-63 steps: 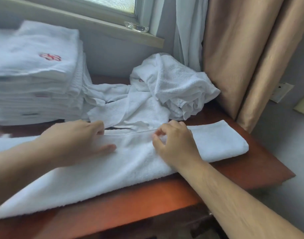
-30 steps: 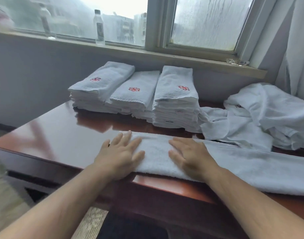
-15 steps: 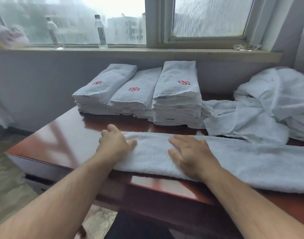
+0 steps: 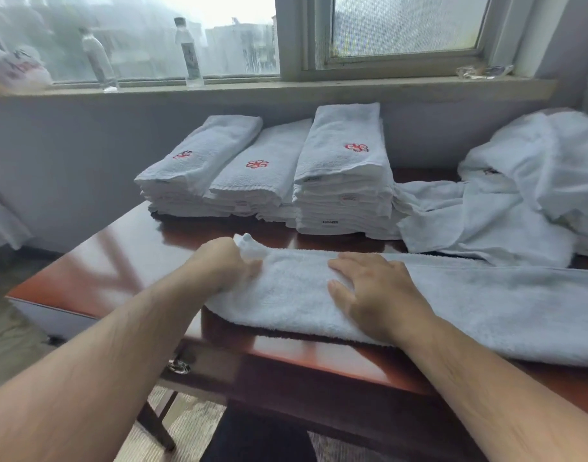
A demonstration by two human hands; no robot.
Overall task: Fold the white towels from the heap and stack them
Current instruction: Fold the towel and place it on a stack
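- My left hand (image 4: 226,265), which lay flat with spread fingers a second ago, has curled shut round the left end of the long towel (image 4: 485,305) and is raising that corner off the table (image 4: 119,261). My right hand (image 4: 375,291) has not shifted.
- The long towel lies on the table in front of the tall stack (image 4: 342,181), on my side of it. It is already narrowed into a strip that runs off to the right, out of view.
- My right hand is flat and straight-fingered on the strip, just in front of the tall stack, pressing it down and gripping nothing.
- I judge this towel to be about half done: the lengthwise folds are made, while the end-over-end folds and the carry to a stack are left.
- Done so far: the tall stack, plus two lower stacks (image 4: 262,175) touching its left side, each topped by a red flower mark.
- Left to do: the heap (image 4: 535,181) to the right of the tall stack, with one loose towel trailing against that stack's base. I can tell several towels remain, not how many.
- Behind the tall stack and to its left, two bottles (image 4: 189,51) stand on the window sill (image 4: 286,90).
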